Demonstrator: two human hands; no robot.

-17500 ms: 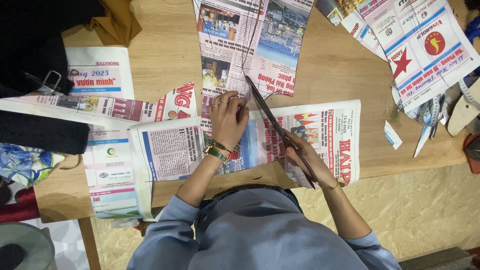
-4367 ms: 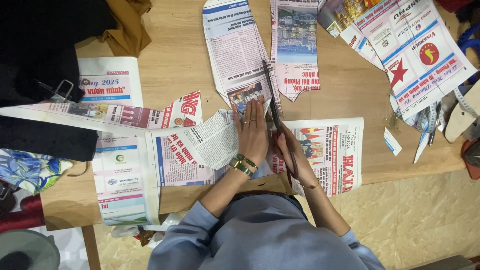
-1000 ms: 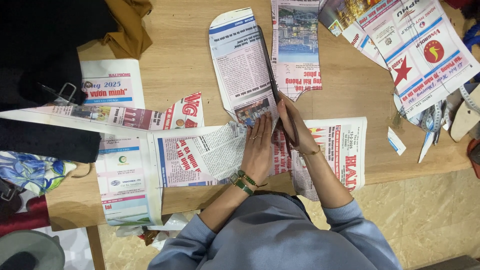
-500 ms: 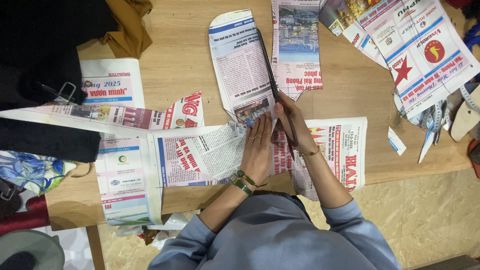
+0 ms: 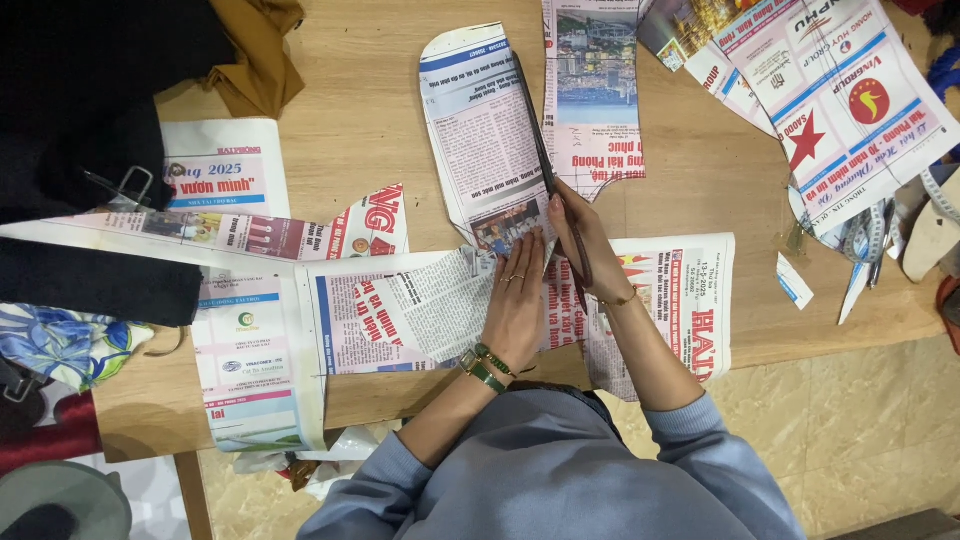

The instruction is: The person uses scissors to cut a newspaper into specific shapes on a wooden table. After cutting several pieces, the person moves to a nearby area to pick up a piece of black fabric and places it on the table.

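My left hand [image 5: 516, 305] lies flat, fingers together, pressing the newspaper sheet [image 5: 420, 310] onto the wooden table [image 5: 370, 90]. My right hand [image 5: 582, 240] wraps around the handles of the long scissors [image 5: 545, 165], blades nearly closed and pointing away from me along the edge of the rounded newspaper strip [image 5: 480, 130]. A second cut piece [image 5: 592, 90] lies just beside it.

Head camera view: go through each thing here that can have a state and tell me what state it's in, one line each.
Scissors: blades closed or nearly so, gripped by the right hand.
Curved newspaper piece: cut out, flat.
Newspaper sheet: partly cut, pressed flat by the left hand.
Black cloth: bunched.
Wooden table: strewn with paper.
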